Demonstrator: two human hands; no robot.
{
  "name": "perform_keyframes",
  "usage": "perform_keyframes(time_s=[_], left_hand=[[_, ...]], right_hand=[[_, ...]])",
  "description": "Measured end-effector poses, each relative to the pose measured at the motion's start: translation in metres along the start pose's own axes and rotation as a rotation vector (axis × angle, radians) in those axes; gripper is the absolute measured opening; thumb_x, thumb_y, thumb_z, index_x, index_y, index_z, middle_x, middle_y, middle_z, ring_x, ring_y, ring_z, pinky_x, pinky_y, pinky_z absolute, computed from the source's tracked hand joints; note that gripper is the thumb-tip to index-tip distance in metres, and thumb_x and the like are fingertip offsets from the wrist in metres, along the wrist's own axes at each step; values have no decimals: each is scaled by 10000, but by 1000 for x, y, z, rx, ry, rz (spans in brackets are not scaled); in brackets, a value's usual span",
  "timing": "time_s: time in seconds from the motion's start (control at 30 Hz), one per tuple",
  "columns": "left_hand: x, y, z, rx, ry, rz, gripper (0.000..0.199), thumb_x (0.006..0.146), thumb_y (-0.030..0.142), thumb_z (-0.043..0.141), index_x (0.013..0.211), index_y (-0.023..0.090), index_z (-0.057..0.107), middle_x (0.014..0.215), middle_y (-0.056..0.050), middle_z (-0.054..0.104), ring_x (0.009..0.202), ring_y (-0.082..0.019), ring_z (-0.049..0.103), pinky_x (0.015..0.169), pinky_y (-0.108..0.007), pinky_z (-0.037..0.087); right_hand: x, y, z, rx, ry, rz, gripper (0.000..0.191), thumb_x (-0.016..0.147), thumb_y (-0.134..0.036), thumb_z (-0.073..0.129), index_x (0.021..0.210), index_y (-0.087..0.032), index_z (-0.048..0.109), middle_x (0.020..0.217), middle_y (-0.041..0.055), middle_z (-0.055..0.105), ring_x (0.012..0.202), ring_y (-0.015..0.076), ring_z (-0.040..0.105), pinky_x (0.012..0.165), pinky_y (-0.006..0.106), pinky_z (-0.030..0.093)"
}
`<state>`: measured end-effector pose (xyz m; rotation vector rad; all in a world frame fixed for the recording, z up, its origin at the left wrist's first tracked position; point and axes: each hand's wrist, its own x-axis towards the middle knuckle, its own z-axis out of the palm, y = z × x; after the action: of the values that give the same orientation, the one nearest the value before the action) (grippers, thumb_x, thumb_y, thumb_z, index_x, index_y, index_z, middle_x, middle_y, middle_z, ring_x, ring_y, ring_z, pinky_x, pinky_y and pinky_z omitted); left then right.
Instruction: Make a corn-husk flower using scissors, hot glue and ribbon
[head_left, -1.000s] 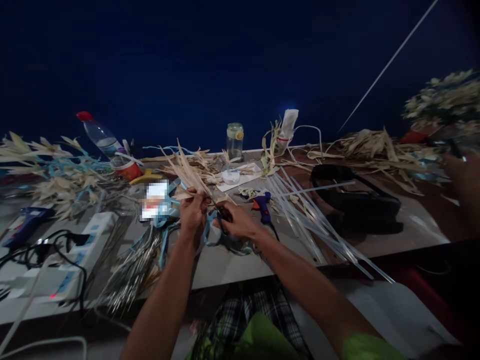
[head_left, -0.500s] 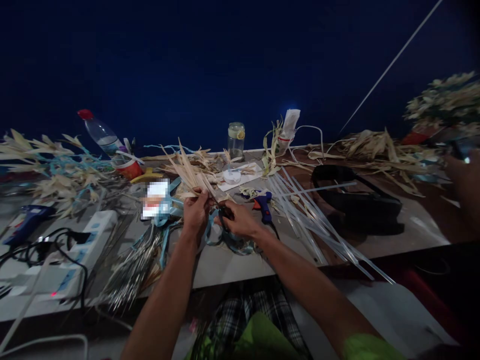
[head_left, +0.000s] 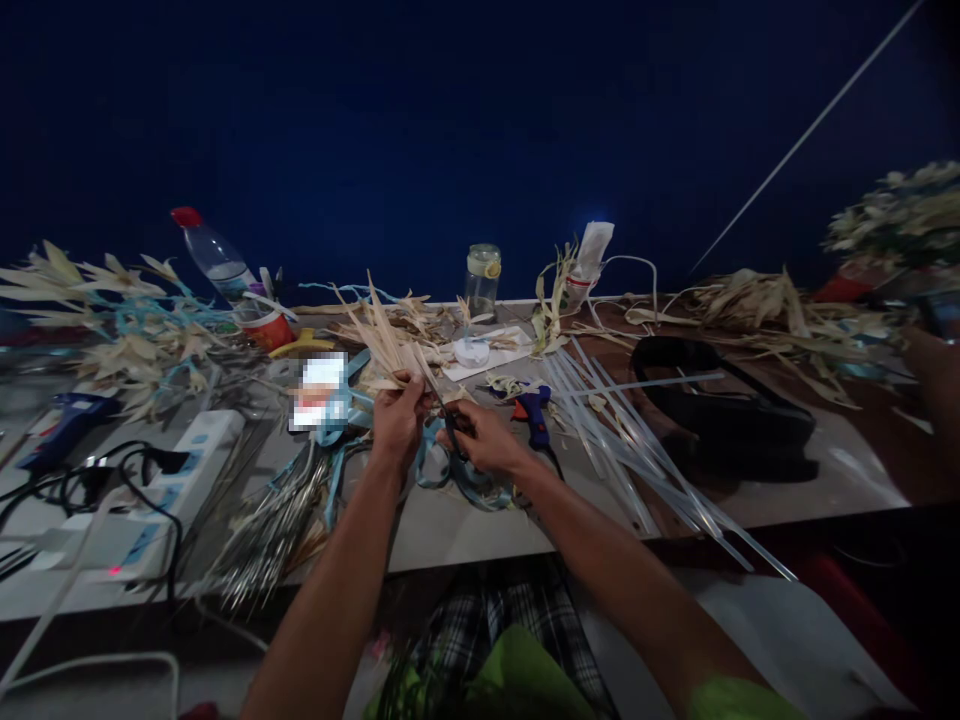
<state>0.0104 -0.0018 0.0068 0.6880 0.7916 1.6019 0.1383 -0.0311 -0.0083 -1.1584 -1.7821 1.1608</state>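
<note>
My left hand [head_left: 397, 425] pinches a fan of dry corn husk strips [head_left: 382, 340], their pointed ends spreading up and away from me. Just to its right, my right hand [head_left: 480, 435] is closed round the dark handles of a pair of scissors [head_left: 452, 437]. The blades reach toward the husks by my left fingers; their exact contact is hard to make out. Light blue ribbon [head_left: 431, 465] lies in loops under my hands. Right of them rests a blue glue gun [head_left: 534, 412] with an orange part.
Clear glue sticks [head_left: 622, 440] and a black bag-like item [head_left: 720, 410] lie to the right. Left are a bundle of wires [head_left: 277, 530], a power strip [head_left: 187, 480] and husk flowers [head_left: 127, 310]. A jar [head_left: 484, 280] stands behind. Another person's hand [head_left: 934, 365] shows far right.
The whole view has shifted slightly, so things sit a little further right. Both hands keep nearly the same pose, still holding the husks and scissors.
</note>
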Motion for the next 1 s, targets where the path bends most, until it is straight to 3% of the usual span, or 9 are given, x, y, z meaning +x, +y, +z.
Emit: perform_keyframes(time_s=[0.57, 0.83, 1.0], left_hand=[[0, 3, -1, 45, 76, -8, 337, 547, 276, 742, 717, 163, 474, 460, 88, 465, 352, -33, 439, 352, -131, 315], [0, 3, -3, 31, 80, -17, 330, 549, 251, 740, 722, 163, 472, 465, 88, 482, 378, -34, 473, 371, -120, 316], [0, 4, -1, 7, 91, -34, 341, 540, 248, 743, 730, 165, 472, 465, 92, 486, 365, -31, 448, 417, -149, 377]], right_hand=[[6, 13, 6, 126, 25, -14, 306, 706, -319, 598, 973, -173, 567, 758, 10, 623, 657, 130, 572, 583, 226, 431], [7, 15, 6, 118, 50, -32, 282, 690, -301, 601, 941, -177, 574, 760, 9, 633, 645, 131, 579, 596, 241, 443], [5, 7, 5, 131, 40, -5, 262, 672, -296, 618, 906, -188, 568, 660, -16, 581, 552, 108, 504, 510, 220, 383]])
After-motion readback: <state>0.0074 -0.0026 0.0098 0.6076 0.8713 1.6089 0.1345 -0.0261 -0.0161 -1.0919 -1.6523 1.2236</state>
